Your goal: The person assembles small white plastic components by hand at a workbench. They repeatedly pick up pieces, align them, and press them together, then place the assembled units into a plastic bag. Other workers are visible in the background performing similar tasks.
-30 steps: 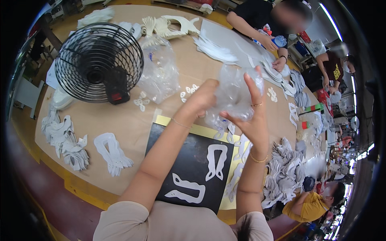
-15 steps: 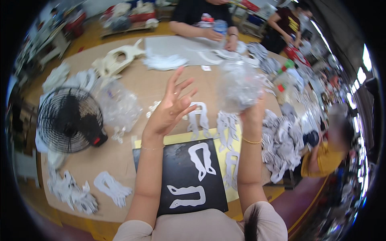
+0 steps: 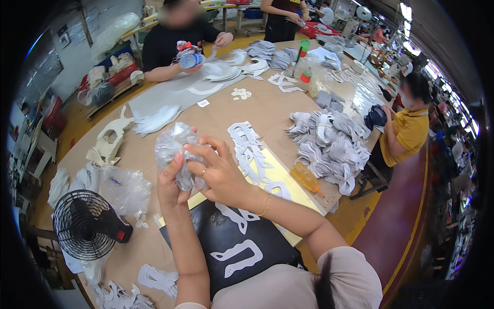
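Note:
A crumpled clear plastic bag [image 3: 177, 140] is bunched up above the table, between my two hands. My left hand [image 3: 174, 183] grips it from below, thumb up against the plastic. From the right, my right hand [image 3: 220, 172] closes its bent fingers on the same bag. What is inside the bag cannot be made out. Under my forearms lies a black board [image 3: 203, 229] with white U-shaped cut pieces [image 3: 237, 257] on it. Beyond it, more white cut pieces [image 3: 247, 147] lie in a row, partly over a yellow sheet [image 3: 303, 206].
A black fan [image 3: 85, 224] stands at the left beside another clear bag [image 3: 126, 190]. Grey-white bundles [image 3: 329, 139] are heaped at right, near a yellow squeeze bottle [image 3: 307, 177]. Co-workers sit across the table [image 3: 180, 62] and at right [image 3: 409, 123]. Small white pieces [image 3: 241, 93] lie farther back.
The bag has come from the right toward the left, and my left hand, spread and holding nothing before, now grips it too. The view has turned to the right.

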Action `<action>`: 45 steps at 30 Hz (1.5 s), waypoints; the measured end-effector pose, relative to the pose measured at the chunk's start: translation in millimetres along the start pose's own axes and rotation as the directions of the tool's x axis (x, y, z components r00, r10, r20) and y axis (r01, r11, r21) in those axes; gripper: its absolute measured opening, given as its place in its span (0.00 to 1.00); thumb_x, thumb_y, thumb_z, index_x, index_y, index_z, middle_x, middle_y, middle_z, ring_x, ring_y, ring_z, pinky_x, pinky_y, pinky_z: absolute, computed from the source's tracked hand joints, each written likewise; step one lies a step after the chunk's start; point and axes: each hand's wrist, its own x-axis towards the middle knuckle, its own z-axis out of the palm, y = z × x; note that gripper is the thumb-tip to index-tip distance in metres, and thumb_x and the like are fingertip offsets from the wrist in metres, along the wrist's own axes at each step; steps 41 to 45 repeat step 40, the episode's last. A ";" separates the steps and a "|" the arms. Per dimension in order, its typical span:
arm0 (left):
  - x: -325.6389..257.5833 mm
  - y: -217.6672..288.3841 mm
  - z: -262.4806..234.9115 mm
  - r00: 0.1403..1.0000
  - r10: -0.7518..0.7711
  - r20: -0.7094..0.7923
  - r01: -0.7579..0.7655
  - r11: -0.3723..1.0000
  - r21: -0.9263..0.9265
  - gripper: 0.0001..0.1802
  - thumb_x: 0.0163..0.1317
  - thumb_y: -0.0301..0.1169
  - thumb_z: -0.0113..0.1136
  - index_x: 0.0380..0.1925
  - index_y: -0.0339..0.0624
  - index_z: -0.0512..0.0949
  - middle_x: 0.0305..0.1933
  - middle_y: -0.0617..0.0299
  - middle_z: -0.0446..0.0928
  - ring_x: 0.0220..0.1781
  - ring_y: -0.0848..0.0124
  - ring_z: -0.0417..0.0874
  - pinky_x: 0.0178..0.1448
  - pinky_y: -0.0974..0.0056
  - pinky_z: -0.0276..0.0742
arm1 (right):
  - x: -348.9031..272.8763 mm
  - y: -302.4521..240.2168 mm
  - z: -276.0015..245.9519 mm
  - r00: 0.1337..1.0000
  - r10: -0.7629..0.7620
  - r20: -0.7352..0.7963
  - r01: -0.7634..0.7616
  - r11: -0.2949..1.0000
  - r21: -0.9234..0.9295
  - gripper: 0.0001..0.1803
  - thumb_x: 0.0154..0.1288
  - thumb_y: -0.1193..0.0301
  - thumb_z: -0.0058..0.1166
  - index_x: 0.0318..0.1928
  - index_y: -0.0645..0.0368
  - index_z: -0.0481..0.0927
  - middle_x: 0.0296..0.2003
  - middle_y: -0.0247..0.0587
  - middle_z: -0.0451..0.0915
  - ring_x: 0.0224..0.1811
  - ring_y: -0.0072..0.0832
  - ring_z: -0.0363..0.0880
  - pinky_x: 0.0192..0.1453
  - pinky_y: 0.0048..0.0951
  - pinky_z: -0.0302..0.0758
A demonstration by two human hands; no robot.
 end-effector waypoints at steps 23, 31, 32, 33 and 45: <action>-1.5 -2.0 -18.4 0.966 -0.243 0.088 0.256 0.948 -0.190 0.31 0.69 0.47 0.59 0.66 0.42 0.68 0.58 0.56 0.77 0.56 0.66 0.81 0.61 0.59 0.78 | 13.0 28.8 -3.9 0.971 -0.239 0.004 0.239 0.971 0.029 0.12 0.49 0.80 0.61 0.37 0.56 0.82 0.39 0.34 0.84 0.43 0.34 0.79 0.49 0.39 0.69; -7.3 13.0 9.4 0.988 -0.155 -0.010 0.131 0.800 0.585 0.38 0.53 0.25 0.73 0.66 0.41 0.71 0.65 0.50 0.72 0.67 0.62 0.72 0.68 0.59 0.71 | 5.1 26.0 -12.9 0.814 0.524 0.251 -0.575 0.662 0.481 0.37 0.50 0.69 0.73 0.55 0.56 0.62 0.41 0.47 0.76 0.44 0.44 0.77 0.56 0.46 0.70; -9.5 12.9 9.0 0.994 -0.103 0.042 0.057 0.793 0.606 0.37 0.53 0.24 0.73 0.65 0.41 0.72 0.66 0.48 0.71 0.69 0.61 0.71 0.70 0.59 0.70 | 5.9 28.3 -13.7 0.845 0.462 0.268 -0.533 0.695 0.482 0.40 0.49 0.69 0.73 0.58 0.56 0.61 0.46 0.49 0.72 0.49 0.45 0.74 0.59 0.45 0.69; -12.0 12.8 8.5 0.994 -0.054 0.095 -0.017 0.784 0.621 0.36 0.53 0.23 0.72 0.65 0.41 0.73 0.68 0.46 0.69 0.71 0.60 0.69 0.71 0.58 0.68 | 7.9 31.4 -17.2 0.871 0.399 0.285 -0.491 0.725 0.483 0.43 0.47 0.68 0.74 0.61 0.56 0.60 0.51 0.51 0.69 0.54 0.47 0.71 0.62 0.44 0.69; -16.0 16.6 30.0 0.971 0.147 0.186 -0.226 0.815 0.534 0.63 0.49 0.41 0.75 0.79 0.54 0.42 0.79 0.43 0.50 0.78 0.49 0.59 0.78 0.43 0.54 | 1.5 45.0 -28.6 0.952 -0.102 0.290 -0.105 0.778 0.619 0.61 0.50 0.64 0.73 0.79 0.44 0.43 0.70 0.45 0.61 0.71 0.53 0.63 0.74 0.41 0.60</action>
